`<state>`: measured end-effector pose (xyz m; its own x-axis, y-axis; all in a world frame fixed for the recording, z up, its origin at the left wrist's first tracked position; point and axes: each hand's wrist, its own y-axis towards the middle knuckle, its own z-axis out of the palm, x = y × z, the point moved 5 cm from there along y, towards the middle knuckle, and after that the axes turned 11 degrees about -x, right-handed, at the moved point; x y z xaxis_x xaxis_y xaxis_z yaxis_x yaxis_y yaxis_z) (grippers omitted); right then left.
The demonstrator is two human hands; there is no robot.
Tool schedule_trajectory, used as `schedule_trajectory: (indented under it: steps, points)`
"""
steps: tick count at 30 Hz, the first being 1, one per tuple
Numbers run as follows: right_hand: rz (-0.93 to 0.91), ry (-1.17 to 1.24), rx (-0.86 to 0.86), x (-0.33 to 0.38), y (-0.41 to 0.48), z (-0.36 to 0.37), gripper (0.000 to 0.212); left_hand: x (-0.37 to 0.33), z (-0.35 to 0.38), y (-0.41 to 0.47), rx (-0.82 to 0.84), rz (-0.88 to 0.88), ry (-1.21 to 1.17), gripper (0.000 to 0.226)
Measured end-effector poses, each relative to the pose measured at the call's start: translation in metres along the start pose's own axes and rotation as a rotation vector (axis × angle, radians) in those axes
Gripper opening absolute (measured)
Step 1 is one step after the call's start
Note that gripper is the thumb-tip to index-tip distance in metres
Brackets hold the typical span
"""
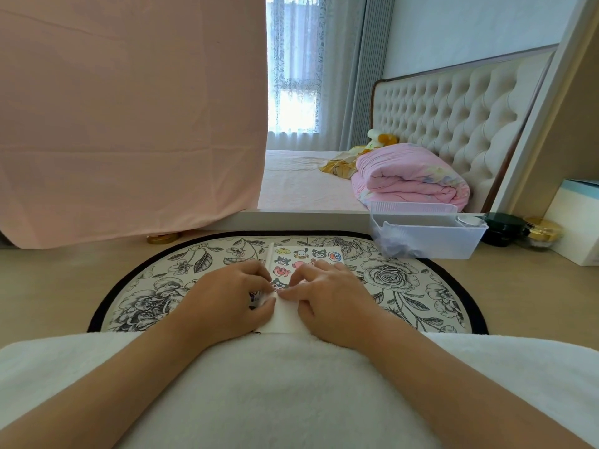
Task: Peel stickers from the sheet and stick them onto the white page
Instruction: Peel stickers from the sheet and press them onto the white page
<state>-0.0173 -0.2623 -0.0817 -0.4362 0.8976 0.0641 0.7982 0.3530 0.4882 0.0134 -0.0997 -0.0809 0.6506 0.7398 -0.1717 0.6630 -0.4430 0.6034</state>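
A white page (285,315) lies on the floral mat, with several cartoon stickers (303,259) on its far half. My left hand (227,296) covers the page's left side, fingers curled, and a printed sticker sheet (255,298) peeks out under its fingertips. My right hand (327,294) lies on the right side of the page. The fingertips of both hands meet over a small sticker (279,288) at the middle of the page. Whether they pinch it or press it flat is hidden by the fingers.
An oval black-and-white floral mat (405,286) lies on the wooden desk. A clear plastic bin (428,236) stands at the back right, with dark and gold jars (505,226) and a white box (573,222) beyond it. A pink cloth (129,118) hangs at the left.
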Motion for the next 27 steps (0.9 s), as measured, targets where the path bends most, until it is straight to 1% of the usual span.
schedule_trajectory:
  steps: [5,8,9,11,12,14,17,20,23,27]
  points:
    - [0.036,0.029,-0.052,0.0,-0.002,-0.004,0.035,0.001,0.0,-0.001,0.004,-0.023,-0.036,0.048]
    - [0.082,0.08,-0.036,-0.005,-0.003,-0.005,0.033,0.006,-0.003,0.0,-0.001,-0.049,-0.153,0.045]
    - [0.107,0.104,-0.034,-0.007,-0.003,-0.006,0.03,0.009,-0.008,0.002,-0.017,-0.076,-0.198,0.042]
    - [0.137,0.135,-0.042,-0.009,0.001,-0.008,0.027,0.025,-0.017,0.005,-0.076,-0.145,-0.237,0.03]
    - [0.141,0.142,-0.047,-0.007,0.005,-0.009,0.028,0.035,-0.021,0.006,-0.101,-0.179,-0.219,0.024]
    - [0.14,0.153,-0.04,-0.002,0.015,-0.01,0.029,0.057,-0.026,0.004,-0.108,-0.238,-0.144,0.021]
    - [0.146,0.164,-0.027,0.011,0.036,-0.005,0.027,0.083,-0.025,-0.001,-0.045,-0.31,-0.083,0.02]
    - [0.143,0.158,0.014,0.027,0.059,0.005,0.026,0.095,-0.021,-0.004,-0.002,-0.332,-0.095,0.02]
    - [0.097,0.076,0.096,0.042,0.078,0.017,0.029,0.097,-0.014,-0.006,0.057,-0.315,-0.098,0.019]
    - [0.033,-0.039,0.183,0.05,0.092,0.032,0.034,0.098,-0.01,-0.008,0.051,-0.293,-0.1,0.017]
